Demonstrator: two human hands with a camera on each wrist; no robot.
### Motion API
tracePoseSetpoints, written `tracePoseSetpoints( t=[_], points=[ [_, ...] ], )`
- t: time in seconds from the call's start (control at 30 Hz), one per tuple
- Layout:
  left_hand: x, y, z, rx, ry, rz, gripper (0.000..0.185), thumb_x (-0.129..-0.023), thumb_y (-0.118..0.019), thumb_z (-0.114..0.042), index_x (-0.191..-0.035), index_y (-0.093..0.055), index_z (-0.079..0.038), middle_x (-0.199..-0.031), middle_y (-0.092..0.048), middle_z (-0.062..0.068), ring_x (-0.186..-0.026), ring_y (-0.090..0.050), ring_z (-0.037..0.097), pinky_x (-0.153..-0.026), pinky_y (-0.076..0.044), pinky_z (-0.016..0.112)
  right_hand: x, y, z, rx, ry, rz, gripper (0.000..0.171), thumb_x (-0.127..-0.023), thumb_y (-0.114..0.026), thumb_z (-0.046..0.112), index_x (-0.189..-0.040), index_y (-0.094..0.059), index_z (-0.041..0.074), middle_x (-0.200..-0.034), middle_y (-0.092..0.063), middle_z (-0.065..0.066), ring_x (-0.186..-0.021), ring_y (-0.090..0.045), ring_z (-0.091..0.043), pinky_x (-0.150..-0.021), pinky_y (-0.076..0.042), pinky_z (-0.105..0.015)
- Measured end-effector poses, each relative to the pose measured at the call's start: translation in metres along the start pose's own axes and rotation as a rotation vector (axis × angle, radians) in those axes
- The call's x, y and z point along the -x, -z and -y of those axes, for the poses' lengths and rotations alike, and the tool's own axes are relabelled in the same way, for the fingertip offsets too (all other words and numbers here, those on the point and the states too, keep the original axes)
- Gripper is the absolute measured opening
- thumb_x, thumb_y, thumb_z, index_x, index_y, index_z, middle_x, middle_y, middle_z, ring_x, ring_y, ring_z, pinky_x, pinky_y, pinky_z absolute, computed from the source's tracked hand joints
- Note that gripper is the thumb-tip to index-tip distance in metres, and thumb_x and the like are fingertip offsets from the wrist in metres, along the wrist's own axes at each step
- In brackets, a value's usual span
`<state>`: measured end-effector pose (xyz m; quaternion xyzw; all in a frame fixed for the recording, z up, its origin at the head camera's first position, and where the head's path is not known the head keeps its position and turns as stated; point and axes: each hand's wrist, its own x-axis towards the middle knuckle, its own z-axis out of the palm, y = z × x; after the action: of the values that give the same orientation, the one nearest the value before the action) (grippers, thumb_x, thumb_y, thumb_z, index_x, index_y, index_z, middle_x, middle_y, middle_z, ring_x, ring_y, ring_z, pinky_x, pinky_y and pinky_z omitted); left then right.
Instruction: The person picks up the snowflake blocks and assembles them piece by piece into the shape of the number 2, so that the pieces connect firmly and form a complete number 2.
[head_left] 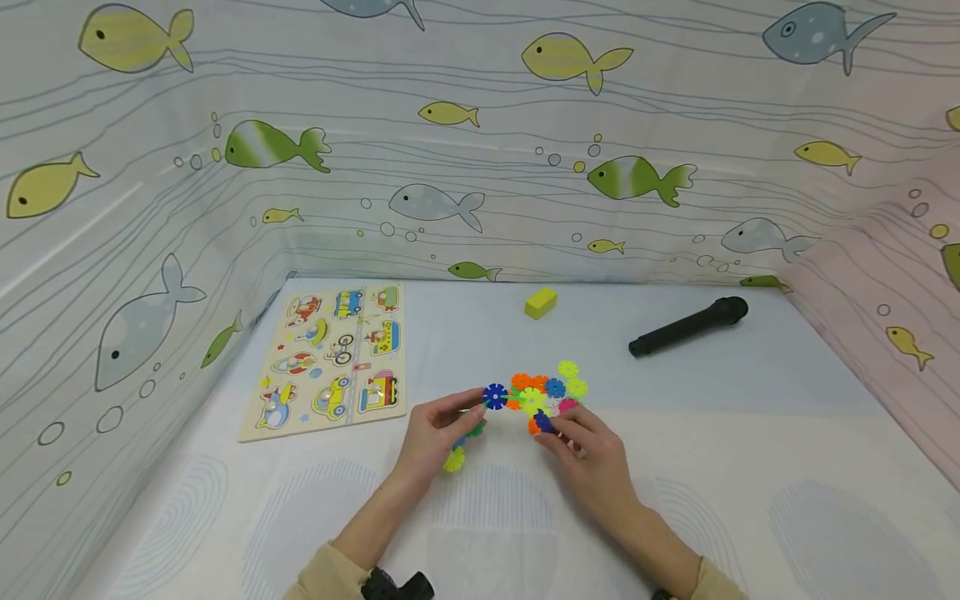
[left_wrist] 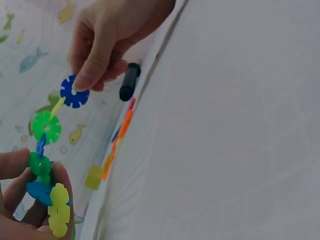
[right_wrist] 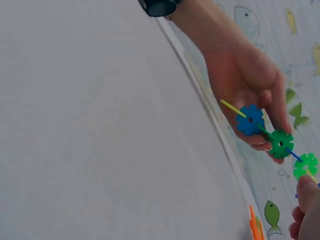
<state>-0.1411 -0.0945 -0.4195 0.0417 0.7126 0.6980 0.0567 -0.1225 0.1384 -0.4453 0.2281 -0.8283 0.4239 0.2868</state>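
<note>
Fish-patterned walls are enclosing the white counter (head_left: pixel 750 467), where the left hand (head_left: pixel 435 433) is pinching one end of a snowflake-disc chain (head_left: pixel 525 400) and the right hand (head_left: pixel 588 450) is gripping the other end. Pulling apart could be popping the loosely slotted discs loose.

No readable text, label, brand or number is seen; the puzzle board (head_left: pixel 327 360) is printed with vehicle pictures only.
</note>
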Motion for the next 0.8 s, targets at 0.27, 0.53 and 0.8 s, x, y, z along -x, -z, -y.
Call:
tracePoseSetpoints(
  t=[0.27,0.53,0.8],
  points=[
    [-0.0005,0.0011,-0.0002,0.025,0.000,-0.020,0.033,-0.096,-0.067,-0.016,-0.127,-0.068,-0.004,-0.124,-0.070,0.012,-0.104,-0.070,0.027,-0.084,-0.055,0.018,0.0000,-0.0003,-0.0001,-0.060,-0.005,0.055,0.033,-0.076,-0.082,-0.005,-0.103,-0.070,0.009,-0.112,-0.066,0.001,-0.083,-0.067,-0.009,-0.079,-0.056,-0.016],
    [0.0007,0.0012,-0.0010,0.049,0.005,-0.009,0.032,-0.096,-0.066,-0.014,-0.126,-0.067,-0.001,-0.122,-0.070,0.015,-0.098,-0.072,0.030,-0.083,-0.057,0.020,0.0002,0.0000,-0.0033,-0.232,0.028,0.085,0.027,-0.080,-0.080,-0.003,-0.103,-0.069,0.005,-0.131,-0.064,-0.014,-0.112,-0.067,-0.026,-0.093,-0.052,-0.020],
    [-0.0005,0.0042,0.0001,0.015,-0.013,0.038,0.031,-0.097,-0.064,-0.012,-0.124,-0.068,0.001,-0.118,-0.071,0.018,-0.090,-0.072,0.026,-0.081,-0.057,0.022,0.0006,0.0021,0.0011,-0.258,0.102,0.147,0.033,-0.075,-0.084,-0.002,-0.099,-0.066,0.012,-0.131,-0.065,-0.016,-0.123,-0.062,-0.025,-0.095,-0.051,-0.017]
  ],
)
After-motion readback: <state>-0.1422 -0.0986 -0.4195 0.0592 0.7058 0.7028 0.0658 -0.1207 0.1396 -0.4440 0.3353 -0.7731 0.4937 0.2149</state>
